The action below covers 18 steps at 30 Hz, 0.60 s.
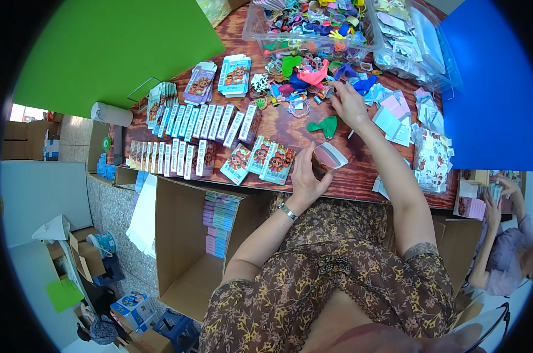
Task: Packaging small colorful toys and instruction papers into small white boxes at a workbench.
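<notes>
My left hand (308,178) grips a small open carton (329,156) near the table's front edge. Its flap stands up and its inside looks pale. My right hand (350,107) is over a pile of small colourful toys (289,88), its thumb and fingers apart at the edge of the pile. Beside those fingers lie a pink rubbery piece (314,75) and dark blue pieces (347,73). A green rubbery piece (323,126) lies between my two hands. Three flat printed cartons (259,159) rest left of my left hand.
Two rows of upright cartons (204,122) fill the table's left. Clear bins of toys (313,41) and packets (404,56) stand at the back. Loose cards (391,117) and a bag of printed packets (432,159) lie right. An open cardboard box (181,235) stands below; another person (505,253) works at right.
</notes>
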Each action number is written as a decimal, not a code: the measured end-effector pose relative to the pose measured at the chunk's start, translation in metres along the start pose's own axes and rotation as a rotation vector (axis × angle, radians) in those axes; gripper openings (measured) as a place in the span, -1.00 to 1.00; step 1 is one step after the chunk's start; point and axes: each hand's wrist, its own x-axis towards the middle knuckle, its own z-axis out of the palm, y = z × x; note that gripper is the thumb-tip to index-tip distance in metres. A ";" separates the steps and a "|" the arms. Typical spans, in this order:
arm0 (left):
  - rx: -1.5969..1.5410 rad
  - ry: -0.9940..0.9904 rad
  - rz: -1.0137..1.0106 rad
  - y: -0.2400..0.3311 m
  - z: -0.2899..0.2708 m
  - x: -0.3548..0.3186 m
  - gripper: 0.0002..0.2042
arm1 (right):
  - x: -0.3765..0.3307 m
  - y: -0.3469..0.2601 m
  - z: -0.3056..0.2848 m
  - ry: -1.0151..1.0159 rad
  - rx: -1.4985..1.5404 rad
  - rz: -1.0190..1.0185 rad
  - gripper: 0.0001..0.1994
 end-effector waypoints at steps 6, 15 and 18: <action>-0.007 -0.018 0.007 0.001 0.001 0.002 -0.17 | 0.008 0.007 0.013 -0.100 -0.079 -0.016 -0.63; 0.011 0.007 0.013 0.000 0.002 0.006 -0.16 | -0.003 0.035 -0.032 -0.269 -0.157 -0.012 -0.75; 0.033 0.036 0.017 0.001 0.000 0.006 -0.17 | 0.000 0.013 -0.048 -0.243 -0.250 0.053 -0.70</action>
